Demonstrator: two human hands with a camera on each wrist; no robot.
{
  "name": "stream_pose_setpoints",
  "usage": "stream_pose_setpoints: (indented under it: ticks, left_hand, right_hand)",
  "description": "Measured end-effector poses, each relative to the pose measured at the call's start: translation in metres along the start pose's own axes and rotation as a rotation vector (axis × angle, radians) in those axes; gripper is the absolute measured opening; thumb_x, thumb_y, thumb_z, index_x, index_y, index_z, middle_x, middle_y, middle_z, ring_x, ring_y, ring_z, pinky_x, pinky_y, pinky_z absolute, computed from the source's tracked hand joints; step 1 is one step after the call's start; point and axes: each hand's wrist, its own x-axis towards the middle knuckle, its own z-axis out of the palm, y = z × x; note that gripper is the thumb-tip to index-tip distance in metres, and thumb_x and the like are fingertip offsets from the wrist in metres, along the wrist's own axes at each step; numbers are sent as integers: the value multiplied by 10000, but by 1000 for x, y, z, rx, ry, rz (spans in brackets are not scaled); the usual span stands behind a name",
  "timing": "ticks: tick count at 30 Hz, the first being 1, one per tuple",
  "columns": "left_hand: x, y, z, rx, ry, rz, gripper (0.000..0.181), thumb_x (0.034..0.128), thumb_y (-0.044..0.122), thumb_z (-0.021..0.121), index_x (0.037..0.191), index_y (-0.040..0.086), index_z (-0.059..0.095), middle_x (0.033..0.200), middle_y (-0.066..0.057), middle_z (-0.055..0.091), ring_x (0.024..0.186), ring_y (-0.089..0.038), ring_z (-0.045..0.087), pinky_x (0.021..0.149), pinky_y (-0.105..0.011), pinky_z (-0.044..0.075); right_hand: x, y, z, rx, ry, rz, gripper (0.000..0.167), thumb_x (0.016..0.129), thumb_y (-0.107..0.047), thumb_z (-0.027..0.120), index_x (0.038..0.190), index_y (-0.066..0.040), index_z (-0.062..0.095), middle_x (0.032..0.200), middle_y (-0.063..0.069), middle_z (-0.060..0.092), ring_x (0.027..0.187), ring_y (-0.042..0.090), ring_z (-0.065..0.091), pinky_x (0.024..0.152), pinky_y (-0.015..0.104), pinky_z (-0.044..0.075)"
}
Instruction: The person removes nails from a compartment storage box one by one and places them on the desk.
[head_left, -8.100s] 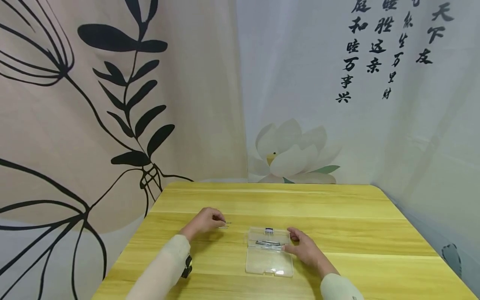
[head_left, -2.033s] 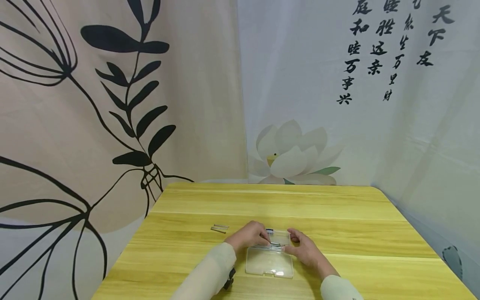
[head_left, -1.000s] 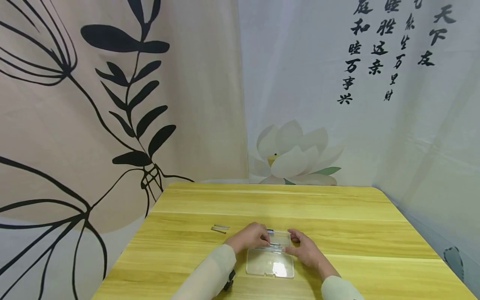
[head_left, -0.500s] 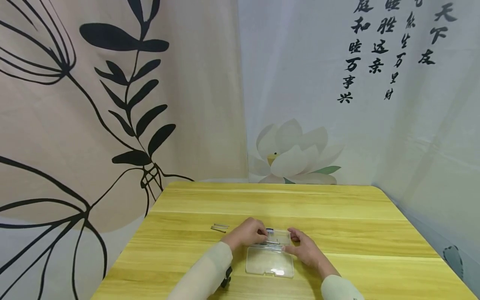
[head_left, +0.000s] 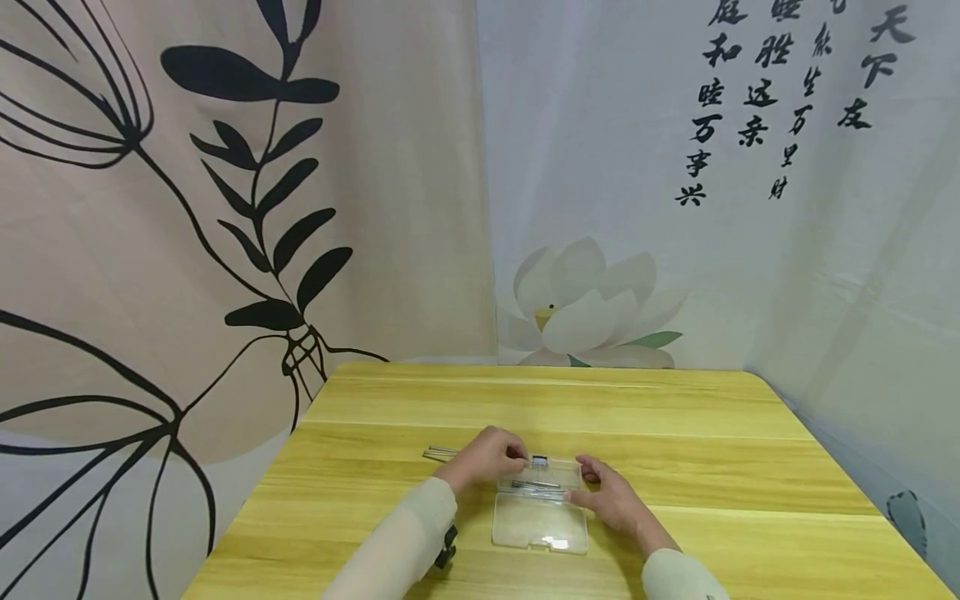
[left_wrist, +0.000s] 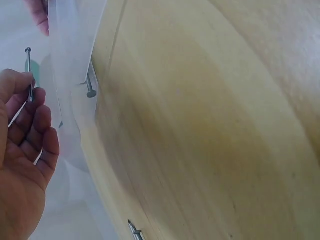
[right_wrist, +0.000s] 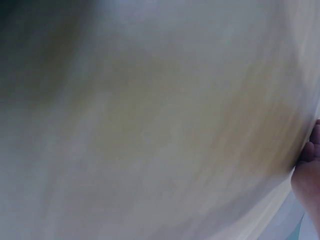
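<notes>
- Shifted slightly left and farther from me since half a second ago: my left hand [head_left: 491, 457], thumb and fingertip pinching a nail [left_wrist: 28, 62].
- My right hand [head_left: 611, 497] grips the opened clear box [head_left: 540, 527] at its right end.
- Box nails [head_left: 536, 485] lie inside; loose nails [head_left: 438, 451] rest leftward.

Beyond the yellow wood-grain table [head_left: 675, 475], you face a printed cloth backdrop [head_left: 420, 208]. On your left, its cream part bears a black leafy stem [head_left: 291, 183] and 2 wiry black flower heads [head_left: 133, 137]. On your right, you see a pale lotus [head_left: 585, 321] below 4 columns of black characters [head_left: 774, 50].
</notes>
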Motion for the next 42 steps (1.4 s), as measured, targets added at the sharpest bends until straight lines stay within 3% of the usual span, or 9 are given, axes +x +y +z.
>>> stream_pose_setpoints:
  ticks: [13, 25, 42]
  left_hand:
    - [-4, -5, -8, -89, 26, -15, 80, 915, 77, 692, 919, 33, 759, 788, 88, 667, 678, -57, 539, 630, -235, 482]
    - [-10, -15, -18, -110, 31, -49, 102, 944, 95, 666, 958, 27, 741, 806, 68, 654, 688, -74, 517, 627, -242, 464]
    - [-31, -37, -41, -102, 90, -70, 102, 935, 94, 670, 936, 7, 722, 798, 46, 634, 702, -87, 516, 629, -253, 457]
  right_hand:
    - [0, 0, -1, 3, -11, -4, 715, 849, -178, 797, 1441, 24, 450, 1293, 171, 541, 1215, 361, 484, 1047, 556, 359]
    - [0, 0, -1, 0, -12, 1, 721, 846, -191, 801, 1445, 8, 453, 1296, 153, 540, 1213, 346, 486, 1045, 558, 361]
    - [0, 0, -2, -2, -20, 2, 727, 852, -214, 798, 1452, 0, 447, 1313, 160, 535, 1226, 359, 482, 1039, 570, 360]
